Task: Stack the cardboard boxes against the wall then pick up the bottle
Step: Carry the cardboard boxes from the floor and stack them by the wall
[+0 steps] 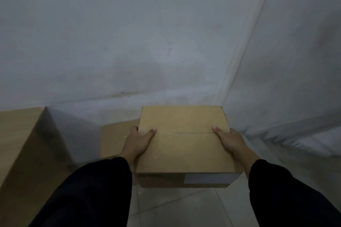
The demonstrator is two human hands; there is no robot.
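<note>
dark sleeves (96, 190) reached forward from the bottom edge. the left hand (138, 143) and right hand (231, 143) gripped a closed cardboard box (184, 153) by its two sides, thumbs lying on its top flaps. it was held above the tiled floor (184, 208), near the grey wall (166, 42). a second box (116, 140) sat just behind its left side, and a larger box (24, 153) stood farther left.

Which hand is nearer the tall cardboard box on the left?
Left. The left hand holds the carried box on the side facing the tall cardboard box; the right hand holds the opposite side.
</note>
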